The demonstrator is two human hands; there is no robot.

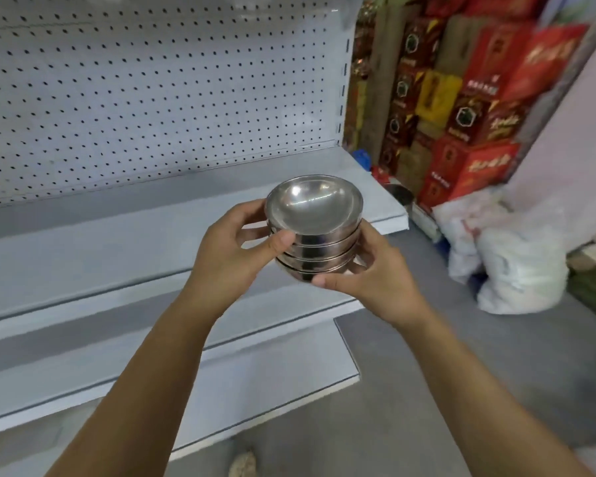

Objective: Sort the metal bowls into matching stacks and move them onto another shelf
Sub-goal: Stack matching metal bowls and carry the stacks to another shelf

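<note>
— Left hand [227,256], right hand [375,280]: gripping what?
— Stack of metal bowls [315,232], fingers and thumbs curled round its sides.
— Where, against the grey shelf [117,242]?
— Held upright before its front edge. Red boxes [461,115] beyond its right end.

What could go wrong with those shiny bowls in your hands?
1. The bowls are just nested and the stack leans a little, so the top one might slide off and clatter onto the floor.
2. The left hand and right hand grip smooth metal sides, mostly with the fingers, so the stack could slip.
3. When it is set down, the bottom bowl might catch the front edge of the shelf.
</note>
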